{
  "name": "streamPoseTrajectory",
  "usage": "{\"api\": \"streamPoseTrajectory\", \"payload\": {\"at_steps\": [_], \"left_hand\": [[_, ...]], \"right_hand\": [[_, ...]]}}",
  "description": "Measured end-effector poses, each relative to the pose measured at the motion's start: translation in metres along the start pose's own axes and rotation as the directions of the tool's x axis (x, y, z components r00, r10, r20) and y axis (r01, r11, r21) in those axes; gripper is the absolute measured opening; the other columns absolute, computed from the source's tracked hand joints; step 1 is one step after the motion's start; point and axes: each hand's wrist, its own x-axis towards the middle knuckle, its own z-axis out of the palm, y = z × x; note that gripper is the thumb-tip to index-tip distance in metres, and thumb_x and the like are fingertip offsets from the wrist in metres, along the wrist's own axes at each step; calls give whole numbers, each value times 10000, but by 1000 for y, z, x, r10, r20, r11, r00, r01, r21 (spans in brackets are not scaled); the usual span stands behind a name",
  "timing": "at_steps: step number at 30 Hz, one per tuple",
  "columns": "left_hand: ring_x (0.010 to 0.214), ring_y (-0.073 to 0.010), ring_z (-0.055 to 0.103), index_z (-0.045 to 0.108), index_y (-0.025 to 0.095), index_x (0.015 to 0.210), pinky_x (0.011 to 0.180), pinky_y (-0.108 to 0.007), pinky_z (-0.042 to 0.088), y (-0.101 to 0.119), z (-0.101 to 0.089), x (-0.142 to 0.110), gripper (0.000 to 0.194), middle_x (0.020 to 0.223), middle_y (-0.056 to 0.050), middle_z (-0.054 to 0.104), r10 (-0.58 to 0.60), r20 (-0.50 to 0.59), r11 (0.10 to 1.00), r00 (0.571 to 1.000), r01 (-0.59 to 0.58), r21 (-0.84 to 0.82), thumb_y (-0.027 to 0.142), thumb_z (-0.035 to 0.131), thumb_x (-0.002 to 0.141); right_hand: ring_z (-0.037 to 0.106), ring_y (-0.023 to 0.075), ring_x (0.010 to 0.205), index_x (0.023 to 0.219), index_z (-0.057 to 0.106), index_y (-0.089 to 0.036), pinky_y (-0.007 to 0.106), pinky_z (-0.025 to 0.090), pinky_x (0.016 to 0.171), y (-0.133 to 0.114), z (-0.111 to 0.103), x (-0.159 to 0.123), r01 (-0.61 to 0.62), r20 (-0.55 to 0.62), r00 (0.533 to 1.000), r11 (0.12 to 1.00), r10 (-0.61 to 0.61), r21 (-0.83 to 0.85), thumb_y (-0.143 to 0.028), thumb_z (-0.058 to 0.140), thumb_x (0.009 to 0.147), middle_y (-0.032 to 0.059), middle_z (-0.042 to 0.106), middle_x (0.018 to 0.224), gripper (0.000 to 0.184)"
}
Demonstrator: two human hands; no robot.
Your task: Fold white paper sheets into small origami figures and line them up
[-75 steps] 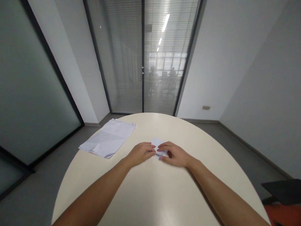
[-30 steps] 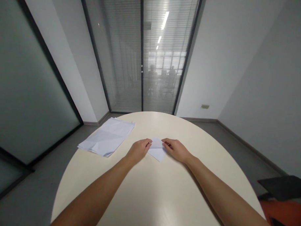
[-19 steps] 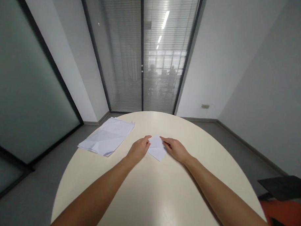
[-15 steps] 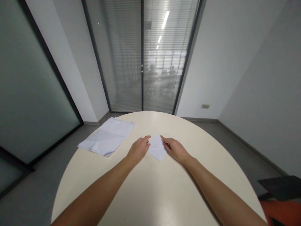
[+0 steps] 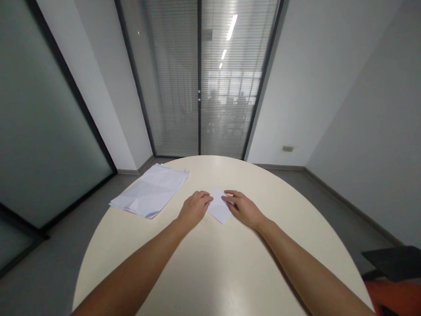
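In front of you, the round, cream-coloured table fills the near and middle part of the scene. Beyond its far edge stands a glass partition with blinds, its panels divided by a dark upright frame, and a frosted glass panel leans into view at the far left. At the near right, by the table's edge, you have a chair with a red seat and a black part above it. A loose stack of white sheets lies on the left far side of the table, its edges uneven and its top sheet creased. Your forearms reach in from the near side, left and right. Your left hand rests at the left side of the small folded paper, its fingers slightly bent and their tips touching it. Your right hand mirrors it on the right, its grip partly open, thumb and fingers a little apart, fingertips on the paper. The folded paper, white and roughly diamond-shaped, lies on the table between your hands, one corner pointing towards you.
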Motion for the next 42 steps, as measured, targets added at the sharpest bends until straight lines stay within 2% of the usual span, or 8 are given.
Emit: {"api": "streamPoseTrajectory", "payload": {"at_steps": [3,7,10,14,20,26,30,42], "left_hand": [[1187,-203,580,740,249,1117,1037,-354,483,-3,4,1,274,1320,-32,656,91,2,995,996,-91,-38,122,573,941],[1155,-194,627,739,242,1145,1029,-353,498,-7,8,2,305,1271,-27,697,124,57,990,991,-120,-68,103,563,939],[1152,-195,635,742,237,1135,1035,-358,494,-8,8,2,306,1248,-25,710,145,65,987,987,-140,-79,102,551,939],[1140,-196,623,735,226,1131,1036,-355,488,-6,6,2,343,1220,-21,720,181,48,978,982,-174,-118,67,531,906],[1044,-215,619,732,221,1019,977,-365,501,1,-3,0,256,1050,-46,731,159,43,977,986,-150,-153,132,527,895],[1269,-254,527,632,222,1217,1109,-438,405,-2,-2,0,361,1338,-55,643,136,94,980,986,-120,-162,163,572,866],[1374,-278,449,569,213,1310,1176,-495,306,-5,0,-1,428,1444,-66,565,129,141,986,982,-113,-121,177,551,883],[1351,-292,460,597,201,1304,1169,-498,326,-4,1,0,403,1367,-50,632,92,121,987,988,-75,-139,197,557,902]], "right_hand": [[601,261,1183,1245,695,-233,456,493,1021,-1,-2,1,39,1,999,998,-39,-48,-194,506,966,118,625,1340,340],[601,270,1180,1252,687,-238,469,491,1001,-13,-8,3,72,30,997,993,-69,-94,-238,486,992,101,663,1303,329],[544,281,1292,1364,603,-205,502,424,1084,-22,-8,2,118,125,986,991,-110,-66,-319,454,1017,128,592,1411,395],[454,307,1389,1440,523,-207,571,353,1128,-26,-7,-2,66,198,978,997,-59,-28,-394,441,1021,142,495,1503,467],[587,265,1251,1252,670,-195,464,431,1089,-25,-12,1,126,156,978,987,-141,102,-330,550,963,138,643,1341,341],[618,259,1202,1193,668,-172,431,471,1054,-28,-12,1,94,118,986,981,-115,168,-295,613,912,145,662,1299,312],[619,236,1206,1190,675,-191,406,484,1042,-27,-12,1,47,155,985,984,-74,170,-261,530,963,118,651,1327,278],[633,246,1127,1122,761,-248,420,510,995,-12,-16,2,52,110,992,993,-64,104,-304,566,965,85,719,1193,256]]}}
